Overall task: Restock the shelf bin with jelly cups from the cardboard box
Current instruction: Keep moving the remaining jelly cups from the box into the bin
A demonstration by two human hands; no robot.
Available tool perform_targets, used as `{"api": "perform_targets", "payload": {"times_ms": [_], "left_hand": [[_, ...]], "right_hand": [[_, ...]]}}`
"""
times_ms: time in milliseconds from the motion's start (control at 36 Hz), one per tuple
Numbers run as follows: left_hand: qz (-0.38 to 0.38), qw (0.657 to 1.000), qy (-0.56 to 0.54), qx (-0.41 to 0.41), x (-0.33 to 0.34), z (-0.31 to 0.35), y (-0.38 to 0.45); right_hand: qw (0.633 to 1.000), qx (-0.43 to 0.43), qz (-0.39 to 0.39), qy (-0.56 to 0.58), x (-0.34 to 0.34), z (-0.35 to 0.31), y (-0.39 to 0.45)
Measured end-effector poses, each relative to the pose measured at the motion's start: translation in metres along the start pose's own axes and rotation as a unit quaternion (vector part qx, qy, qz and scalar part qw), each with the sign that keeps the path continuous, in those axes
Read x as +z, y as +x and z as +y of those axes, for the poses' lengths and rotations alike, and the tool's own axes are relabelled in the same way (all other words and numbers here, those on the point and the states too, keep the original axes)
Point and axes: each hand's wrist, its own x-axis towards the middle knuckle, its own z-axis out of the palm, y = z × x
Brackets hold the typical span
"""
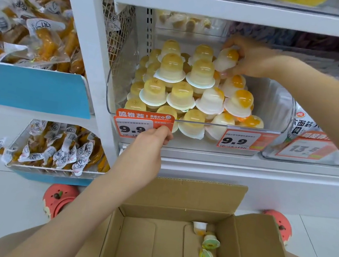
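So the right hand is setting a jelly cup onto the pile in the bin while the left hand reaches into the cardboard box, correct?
Not quite. The right hand does hold a jelly cup at the pile in the clear bin, but the head view shows the left hand up at the bin's front, fingers on the orange price tag, not in the cardboard box.

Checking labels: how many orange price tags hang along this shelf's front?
3: left 9.9 tag pinched by the left hand, middle 9.9 tag, right tag. Others may be out of view.

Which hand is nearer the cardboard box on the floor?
Left. The left hand pinches the orange 9.9 price tag on the bin's front edge, just above the cardboard box. The right hand holds a jelly cup higher up, over the stack.
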Motion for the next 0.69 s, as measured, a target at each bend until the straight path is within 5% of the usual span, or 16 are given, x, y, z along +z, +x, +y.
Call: {"api": "perform_targets", "payload": {"times_ms": [167,472,583,694], "left_hand": [[-0.006,1.000,0.013,0.013,-0.002,0.001,-0.004],[-0.035,0.999,0.025,0.025,0.016,-0.003,-0.020],[-0.067,0.998,0.011,0.010,0.050,-0.017,-0.037],[-0.145,0.989,0.024,-0.017,0.096,-0.049,-0.065]], "right_hand": [[0.999,0.014,-0.009,0.040,-0.002,-0.002,-0.007],[0.971,-0.108,0.168,0.133,0.018,-0.028,-0.159],[0.963,-0.106,0.120,0.218,0.068,-0.036,-0.228],[0.964,-0.060,-0.033,0.257,0.143,-0.035,-0.280]]}}
